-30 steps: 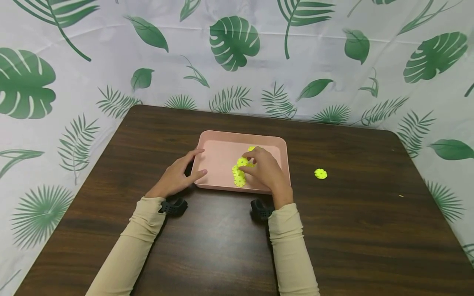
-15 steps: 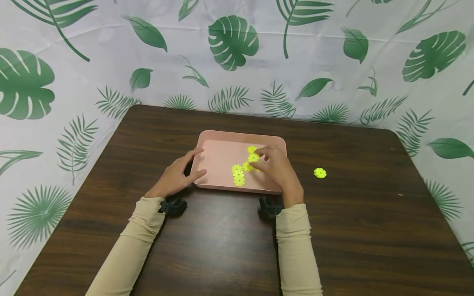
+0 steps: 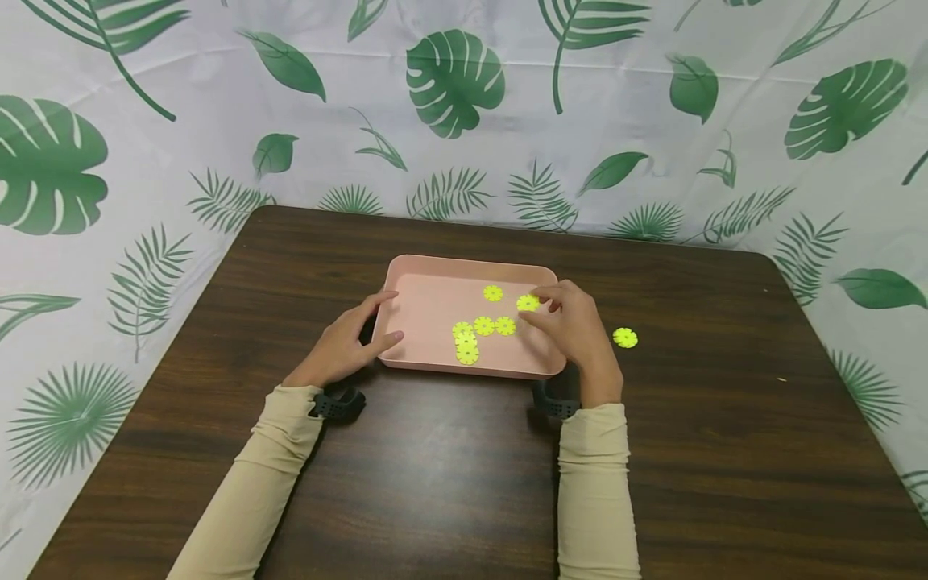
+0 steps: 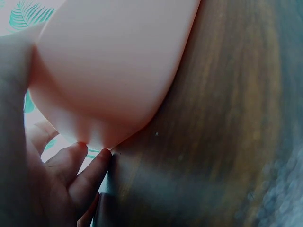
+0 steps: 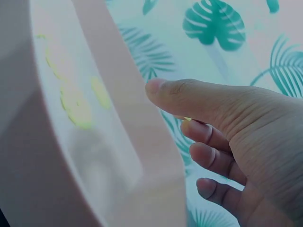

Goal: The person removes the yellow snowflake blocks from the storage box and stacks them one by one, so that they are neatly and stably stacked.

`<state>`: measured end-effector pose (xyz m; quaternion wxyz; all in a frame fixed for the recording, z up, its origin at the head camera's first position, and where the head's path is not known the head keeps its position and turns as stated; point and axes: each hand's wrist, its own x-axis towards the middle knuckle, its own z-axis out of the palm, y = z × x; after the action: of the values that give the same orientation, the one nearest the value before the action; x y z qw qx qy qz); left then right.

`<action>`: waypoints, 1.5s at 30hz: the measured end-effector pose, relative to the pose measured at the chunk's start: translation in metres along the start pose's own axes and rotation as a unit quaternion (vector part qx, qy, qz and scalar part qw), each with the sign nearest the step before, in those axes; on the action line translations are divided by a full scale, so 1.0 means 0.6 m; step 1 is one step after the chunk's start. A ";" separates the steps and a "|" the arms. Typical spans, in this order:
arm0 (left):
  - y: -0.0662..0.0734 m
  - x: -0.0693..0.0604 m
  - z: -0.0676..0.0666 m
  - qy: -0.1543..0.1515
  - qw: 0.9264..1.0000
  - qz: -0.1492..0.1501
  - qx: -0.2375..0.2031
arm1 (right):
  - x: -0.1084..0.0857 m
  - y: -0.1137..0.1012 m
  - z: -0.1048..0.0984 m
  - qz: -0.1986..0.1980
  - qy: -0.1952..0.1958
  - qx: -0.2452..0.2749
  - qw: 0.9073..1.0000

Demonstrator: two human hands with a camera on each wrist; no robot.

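Over the right part of the pink tray (image 3: pixel 428 322), my right hand (image 3: pixel 580 330) pinches a yellow notched disc (image 3: pixel 528 303) between thumb and fingers. In the right wrist view only a sliver of that disc shows behind the thumb of the hand (image 5: pixel 236 123). My left hand (image 3: pixel 341 342) holds the tray's left end, thumb and index finger reaching over the rim; the left wrist view shows other fingers (image 4: pixel 71 175) touching its outer wall. Several yellow discs (image 3: pixel 467 354) lie in the tray, three overlapping in a column, two beside them (image 3: pixel 483 325), one farther back (image 3: pixel 493 293).
Another yellow disc (image 3: pixel 625 337) lies on the dark wooden table (image 3: pixel 449 483), right of the tray. A tiny pale scrap (image 3: pixel 781 379) is farther right. Behind the table hangs a white cloth (image 3: pixel 478 177) with green leaves.
My right hand has moved right across the tray with a disc in its fingers, uncovering discs beneath it. The left hand has stayed at the tray's left end.
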<state>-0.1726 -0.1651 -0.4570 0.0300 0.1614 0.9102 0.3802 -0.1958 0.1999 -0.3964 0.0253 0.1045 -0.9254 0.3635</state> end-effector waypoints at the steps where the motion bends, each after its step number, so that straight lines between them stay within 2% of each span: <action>1: 0.000 0.000 0.000 0.000 1.000 -0.001 0.000 | -0.002 0.004 -0.003 0.003 0.004 0.003 1.000; 14: 0.003 0.001 -0.002 -0.003 1.000 0.000 -0.002 | -0.019 0.052 -0.041 0.037 0.045 0.000 0.998; 22: -0.001 0.000 -0.001 -0.005 1.000 -0.003 -0.002 | -0.035 0.084 -0.066 0.034 0.084 -0.001 0.996; 27: 0.001 0.000 -0.002 -0.006 1.000 -0.004 -0.002 | -0.052 0.108 -0.080 0.078 0.109 0.012 0.991; 36: 0.002 0.000 -0.003 -0.004 1.000 0.003 -0.004 | -0.087 0.163 -0.096 0.170 0.144 0.019 0.975; 40: 0.001 -0.002 -0.003 -0.004 1.000 0.001 -0.006 | -0.096 0.176 -0.098 0.191 0.153 0.021 0.969; 45: 0.002 -0.002 -0.004 -0.004 1.000 0.001 -0.008 | -0.099 0.181 -0.100 0.206 0.138 0.019 0.969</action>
<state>-0.1714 -0.1663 -0.4548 0.0349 0.1632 0.9070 0.3866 -0.1627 0.3285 -0.4317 0.0753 -0.1385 -0.9077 0.3889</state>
